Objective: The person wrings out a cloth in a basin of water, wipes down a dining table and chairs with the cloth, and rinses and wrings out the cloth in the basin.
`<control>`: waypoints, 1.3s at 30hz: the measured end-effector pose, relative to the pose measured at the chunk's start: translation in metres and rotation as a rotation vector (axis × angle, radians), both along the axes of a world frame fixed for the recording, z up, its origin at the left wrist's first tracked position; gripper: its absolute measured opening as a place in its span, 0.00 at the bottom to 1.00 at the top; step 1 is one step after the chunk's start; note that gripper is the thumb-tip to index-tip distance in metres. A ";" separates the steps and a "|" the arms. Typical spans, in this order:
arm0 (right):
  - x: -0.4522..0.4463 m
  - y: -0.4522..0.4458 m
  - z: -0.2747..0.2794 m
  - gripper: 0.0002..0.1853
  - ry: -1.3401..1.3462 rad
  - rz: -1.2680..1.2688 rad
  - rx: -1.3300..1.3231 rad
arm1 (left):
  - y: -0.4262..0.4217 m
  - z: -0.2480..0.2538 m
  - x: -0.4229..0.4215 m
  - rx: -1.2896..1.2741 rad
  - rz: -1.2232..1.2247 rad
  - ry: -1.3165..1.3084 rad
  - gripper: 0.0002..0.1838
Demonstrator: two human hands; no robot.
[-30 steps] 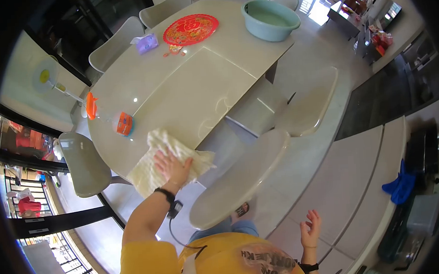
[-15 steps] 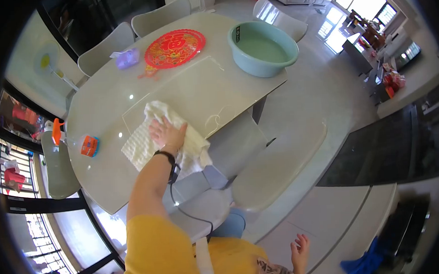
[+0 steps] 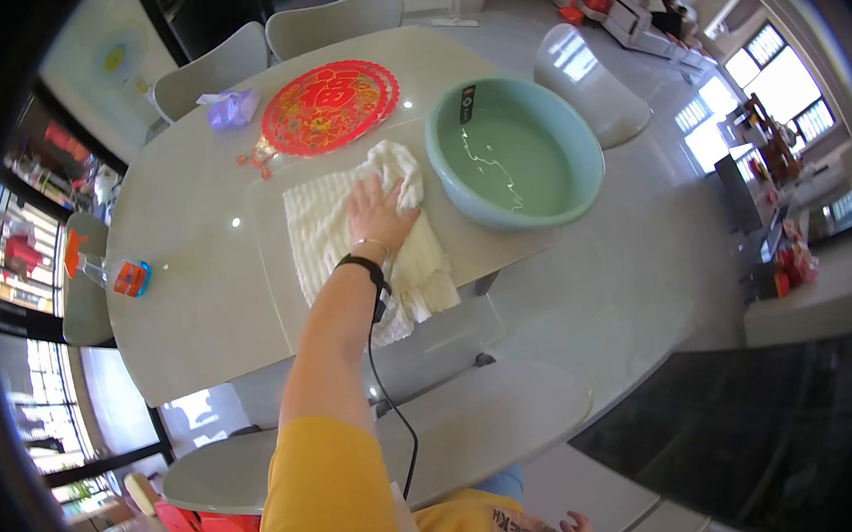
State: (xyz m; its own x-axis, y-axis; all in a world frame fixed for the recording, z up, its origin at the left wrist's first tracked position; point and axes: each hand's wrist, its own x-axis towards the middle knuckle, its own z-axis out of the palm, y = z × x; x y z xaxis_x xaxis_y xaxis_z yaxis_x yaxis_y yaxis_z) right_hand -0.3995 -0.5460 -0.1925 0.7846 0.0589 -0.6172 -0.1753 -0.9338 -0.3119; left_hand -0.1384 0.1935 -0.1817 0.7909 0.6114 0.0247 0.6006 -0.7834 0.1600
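My left hand (image 3: 378, 215) lies flat with spread fingers on a cream ribbed cloth (image 3: 327, 223), pressing it to the pale glossy table (image 3: 197, 307). Part of the cloth hangs over the table's near edge. A green basin (image 3: 517, 155) of water stands just right of the cloth. Behind the cloth lies a round red patterned mat (image 3: 331, 107), with small reddish pieces (image 3: 260, 159) beside it. My right hand (image 3: 577, 528) is low at the bottom edge, partly cut off, fingers apart and away from any object.
A spray bottle (image 3: 130, 278) with an orange head stands at the table's left. A purple tissue pack (image 3: 231, 108) sits at the back left. Chairs surround the table, one (image 3: 492, 417) along the near side. Far off, people are on a sofa (image 3: 630, 24).
My left hand and the cloth have moved right along the table, from its left end to beside the basin. The view has shifted, and my right hand now shows lower in the frame.
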 end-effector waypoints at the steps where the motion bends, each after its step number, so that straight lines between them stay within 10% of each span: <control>1: 0.020 -0.021 -0.017 0.27 0.033 -0.014 0.015 | 0.001 -0.004 0.012 0.035 0.016 -0.030 0.33; 5: 0.130 -0.114 -0.060 0.27 0.197 -0.052 0.054 | -0.010 -0.008 0.029 0.041 0.042 -0.052 0.29; 6: 0.180 -0.111 -0.055 0.25 -0.079 0.350 0.222 | -0.014 -0.003 0.030 0.047 0.063 -0.035 0.29; 10: 0.375 -0.069 -0.014 0.19 -0.258 0.402 0.094 | -0.070 0.001 0.023 0.020 0.110 0.000 0.32; 16: 0.578 0.149 0.082 0.18 -0.386 0.729 0.393 | -0.143 0.000 0.032 0.006 0.218 -0.025 0.36; 24: 0.642 0.415 0.109 0.26 -0.026 0.450 0.936 | -0.127 0.013 0.045 -0.042 0.270 0.018 0.35; 39: 0.679 0.481 0.105 0.22 0.480 0.424 1.019 | -0.085 -0.008 0.080 -0.031 0.702 -0.072 0.31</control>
